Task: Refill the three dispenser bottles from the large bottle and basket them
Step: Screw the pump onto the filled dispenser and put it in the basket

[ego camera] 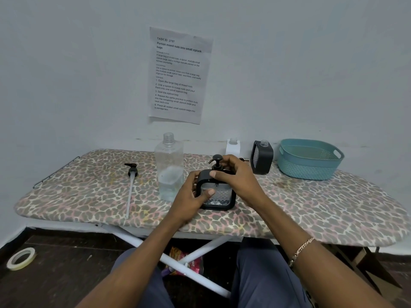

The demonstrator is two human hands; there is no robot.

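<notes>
Leopard-print ironing board (311, 207) against a pale wall, one dispenser getting its pump

Left hand (191, 196) grasps the side of the upright black-framed square dispenser bottle (216, 196) at the middle of the board; right hand (235, 174) curls around the black pump head (217, 162) on its neck, probably screwing it. The teal plastic basket (309, 161) lies right and further back, nearer to the right hand, and a second black dispenser bottle (262, 157), neck open, stands between. The tall clear large bottle (169, 165), uncapped, stands just beside on the left; a loose black pump with white tube (132, 172) lies further left; a white dispenser bottle (232, 147) is at the wall
</notes>
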